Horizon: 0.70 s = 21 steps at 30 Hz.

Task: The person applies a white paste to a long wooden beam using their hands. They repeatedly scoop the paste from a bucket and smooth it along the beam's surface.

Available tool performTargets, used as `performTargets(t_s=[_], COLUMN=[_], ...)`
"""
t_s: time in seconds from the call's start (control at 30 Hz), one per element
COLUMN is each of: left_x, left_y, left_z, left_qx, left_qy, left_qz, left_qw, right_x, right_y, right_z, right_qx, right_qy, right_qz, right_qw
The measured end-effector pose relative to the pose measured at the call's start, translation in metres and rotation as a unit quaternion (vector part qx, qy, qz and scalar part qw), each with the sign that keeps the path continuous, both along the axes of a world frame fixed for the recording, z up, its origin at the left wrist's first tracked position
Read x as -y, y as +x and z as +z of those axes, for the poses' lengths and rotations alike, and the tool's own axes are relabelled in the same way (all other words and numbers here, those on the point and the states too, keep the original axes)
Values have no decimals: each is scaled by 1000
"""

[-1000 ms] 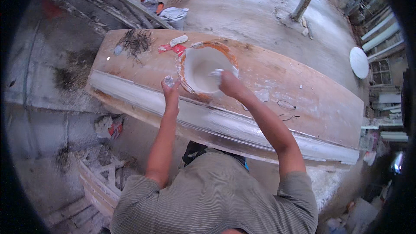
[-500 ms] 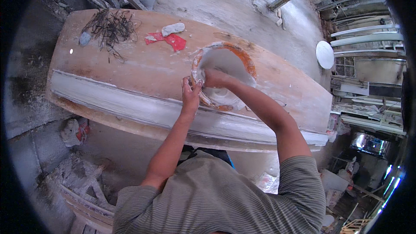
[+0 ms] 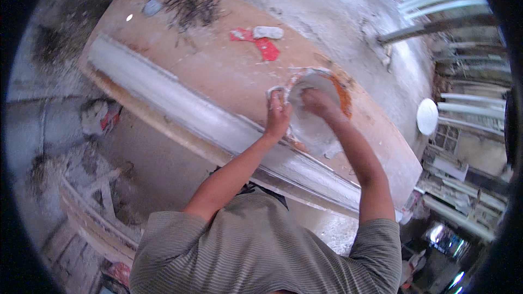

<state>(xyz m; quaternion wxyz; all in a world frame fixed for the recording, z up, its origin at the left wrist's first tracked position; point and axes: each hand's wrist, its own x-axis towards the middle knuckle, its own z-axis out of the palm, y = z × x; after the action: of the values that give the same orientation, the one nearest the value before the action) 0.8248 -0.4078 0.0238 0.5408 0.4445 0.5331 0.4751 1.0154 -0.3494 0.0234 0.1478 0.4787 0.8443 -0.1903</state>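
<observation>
An orange bucket (image 3: 345, 96), its rim crusted with white, stands on a board and holds pale, wet plaster-like paste (image 3: 309, 129). My left hand (image 3: 278, 113) grips the near-left side of its rim, the fingers smeared with white. My right hand (image 3: 319, 101) reaches down inside the bucket. Motion blurs its fingers, so I cannot make out whether they hold anything. Along the board's near edge runs a long white moulded strip (image 3: 180, 100), to the left of and below the bucket.
The wide wooden board (image 3: 218, 71) carries a tangle of dark fibres or wire (image 3: 190, 4), a red scrap (image 3: 267, 49) and a whitish lump (image 3: 268, 32). A post (image 3: 436, 30) and a white round disc (image 3: 427, 116) are at the right. Long white strips (image 3: 473, 100) lie beyond.
The whole view has turned, so the board now slants down to the right. My right hand has shifted within the bucket, while my left hand stays at its rim.
</observation>
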Motion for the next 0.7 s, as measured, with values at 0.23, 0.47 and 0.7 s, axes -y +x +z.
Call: performTargets(t_s=[0.23,0.47,0.7], left_x=[15,33,49], left_y=[10,16,37], left_z=[28,37,36], left_qx=[77,68,17], left_qy=[28,56,116], left_qz=[0,-27,-44], left_qw=[997,996,992], right_x=[97,41,97], right_y=[22,-5,-4], right_z=[-50,2,-14], right_qx=[41,-130,-196], right_qy=[89,-3,-37], right_qz=[-130,-316,-331], right_qw=[987,940,922])
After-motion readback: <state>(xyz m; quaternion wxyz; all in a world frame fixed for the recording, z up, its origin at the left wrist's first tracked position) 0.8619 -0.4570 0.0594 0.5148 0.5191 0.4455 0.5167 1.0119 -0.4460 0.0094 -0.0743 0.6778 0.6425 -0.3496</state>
